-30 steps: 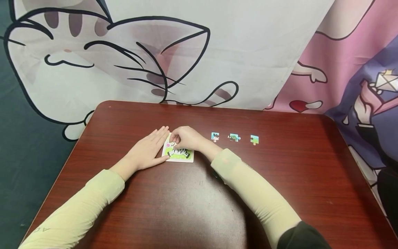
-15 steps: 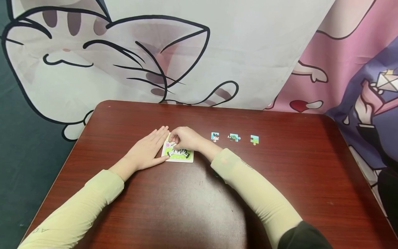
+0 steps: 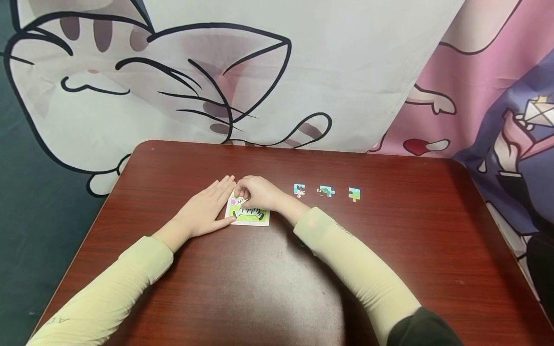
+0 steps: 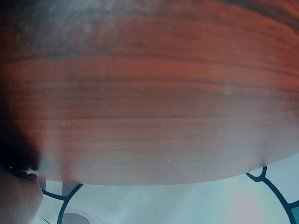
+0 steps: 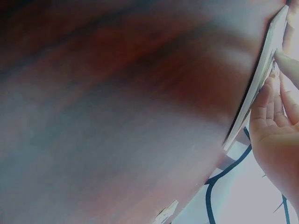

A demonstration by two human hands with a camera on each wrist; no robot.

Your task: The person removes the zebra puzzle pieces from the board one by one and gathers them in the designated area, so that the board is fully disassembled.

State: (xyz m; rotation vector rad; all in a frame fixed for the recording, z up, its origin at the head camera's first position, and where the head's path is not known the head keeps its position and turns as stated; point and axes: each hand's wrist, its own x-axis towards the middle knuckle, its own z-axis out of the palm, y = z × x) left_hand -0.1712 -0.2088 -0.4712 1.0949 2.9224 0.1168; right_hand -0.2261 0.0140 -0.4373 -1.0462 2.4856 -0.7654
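A small puzzle board (image 3: 251,217) with a zebra picture on green and a white border lies on the table. My left hand (image 3: 201,206) is laid flat beside its left edge, the fingers straight and the thumb touching the lower left corner. Over the upper part of the board, my right hand (image 3: 258,192) has its fingers curled and pinches a puzzle piece against the board; the fingers cover most of that piece. The right wrist view catches the board (image 5: 257,81) edge-on, with the right hand (image 5: 275,116) upon it. Only a blurred bit of the left hand (image 4: 18,196) enters the left wrist view.
Three loose puzzle pieces lie in a row right of the board: a blue one (image 3: 299,190), a blue-green one (image 3: 326,191) and a green-blue one (image 3: 354,193). The brown table (image 3: 411,250) ends at a cartoon cat curtain (image 3: 346,86) behind.
The right fingers have shifted very slightly on the board. The left hand, the board and the loose pieces stay in place.
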